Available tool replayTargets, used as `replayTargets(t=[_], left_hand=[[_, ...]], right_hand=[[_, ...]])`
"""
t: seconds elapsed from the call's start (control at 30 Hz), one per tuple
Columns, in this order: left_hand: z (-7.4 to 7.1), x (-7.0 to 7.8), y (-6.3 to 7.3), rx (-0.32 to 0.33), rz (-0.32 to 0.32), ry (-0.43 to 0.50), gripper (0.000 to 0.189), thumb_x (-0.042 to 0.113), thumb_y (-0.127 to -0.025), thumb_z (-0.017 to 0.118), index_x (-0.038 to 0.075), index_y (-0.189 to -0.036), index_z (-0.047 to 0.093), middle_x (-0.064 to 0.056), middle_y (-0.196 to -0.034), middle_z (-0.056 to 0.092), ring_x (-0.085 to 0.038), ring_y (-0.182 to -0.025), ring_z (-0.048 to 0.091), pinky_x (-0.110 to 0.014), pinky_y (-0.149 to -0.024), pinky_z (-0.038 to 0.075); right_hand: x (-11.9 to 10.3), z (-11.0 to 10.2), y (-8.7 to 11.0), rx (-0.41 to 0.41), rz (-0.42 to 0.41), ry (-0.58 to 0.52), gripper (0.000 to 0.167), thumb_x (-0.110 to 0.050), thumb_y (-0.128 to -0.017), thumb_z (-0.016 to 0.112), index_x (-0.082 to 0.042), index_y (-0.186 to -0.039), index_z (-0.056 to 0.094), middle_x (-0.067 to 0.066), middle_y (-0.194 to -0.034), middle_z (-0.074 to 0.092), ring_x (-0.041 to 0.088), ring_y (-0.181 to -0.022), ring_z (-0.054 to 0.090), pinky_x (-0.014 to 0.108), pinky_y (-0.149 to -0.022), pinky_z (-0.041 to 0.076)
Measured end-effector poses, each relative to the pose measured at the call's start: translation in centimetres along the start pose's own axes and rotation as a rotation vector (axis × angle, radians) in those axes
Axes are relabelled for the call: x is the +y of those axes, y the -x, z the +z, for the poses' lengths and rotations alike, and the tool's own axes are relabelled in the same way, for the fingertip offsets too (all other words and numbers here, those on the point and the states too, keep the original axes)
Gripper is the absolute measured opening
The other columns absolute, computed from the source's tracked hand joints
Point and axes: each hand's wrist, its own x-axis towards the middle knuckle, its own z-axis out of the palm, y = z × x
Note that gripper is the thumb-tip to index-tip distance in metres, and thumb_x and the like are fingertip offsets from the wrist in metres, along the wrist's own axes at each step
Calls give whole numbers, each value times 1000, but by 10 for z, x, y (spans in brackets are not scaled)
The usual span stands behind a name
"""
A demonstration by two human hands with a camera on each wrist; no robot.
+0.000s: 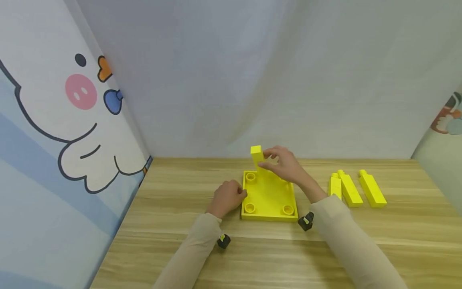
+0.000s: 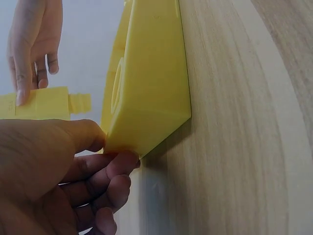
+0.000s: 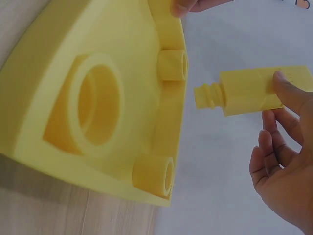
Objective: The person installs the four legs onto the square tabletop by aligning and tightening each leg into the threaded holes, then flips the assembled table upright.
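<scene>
A square yellow plastic tabletop point(image 1: 268, 194) lies underside up on the wooden table, with a raised rim and a round socket in each corner. My left hand point(image 1: 226, 197) pinches its left rim between thumb and fingers, as the left wrist view shows. Between thumb and fingers my right hand point(image 1: 286, 165) holds a yellow table leg point(image 1: 256, 153) above the far part of the tabletop. The leg's threaded end point(image 3: 208, 96) points toward the sockets point(image 3: 100, 105) and stays apart from them in the right wrist view.
Three more yellow legs, a left one point(image 1: 335, 185), a middle one point(image 1: 350, 189) and a right one point(image 1: 373, 189), lie on the wooden table point(image 1: 173, 184) to the right. A pale curtain point(image 1: 202, 80) hangs behind. Small black blocks point(image 1: 223, 241) sit by the wrists.
</scene>
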Motion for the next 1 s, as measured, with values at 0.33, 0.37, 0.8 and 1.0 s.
replayTargets(t=[0.33, 0.37, 0.8, 1.0], left_hand=[[-2, 3, 1, -4, -5, -15, 46, 21, -98, 61, 16, -55, 44, 6, -50, 33, -9, -47, 32, -24, -46, 26], [-1, 3, 0, -8, -9, -18, 47, 21, -98, 61, 16, -55, 45, 6, -50, 33, -9, -47, 32, -24, -46, 26], [2, 0, -2, 3, 4, -24, 46, 22, -98, 60, 16, -55, 44, 5, -50, 34, -10, -47, 33, -25, -46, 27], [4, -1, -3, 10, 6, -19, 45, 21, -98, 60, 16, -56, 45, 6, -50, 33, -9, -47, 33, -25, -46, 26]], right_hand=[[-8, 7, -8, -12, 25, -44, 48, -37, -97, 70, -4, -132, 64, 16, -128, 67, 35, -118, 60, 52, -101, 50], [-8, 9, -8, -14, 28, -49, 48, -37, -97, 70, -4, -132, 64, 16, -129, 67, 35, -118, 60, 52, -101, 50], [-9, 24, -13, -15, 61, -73, 47, -38, -97, 69, -6, -131, 64, 15, -128, 67, 34, -118, 60, 50, -99, 51], [-6, 29, -12, -15, 60, -78, 46, -36, -97, 70, -5, -130, 64, 16, -128, 67, 35, -118, 60, 51, -98, 52]])
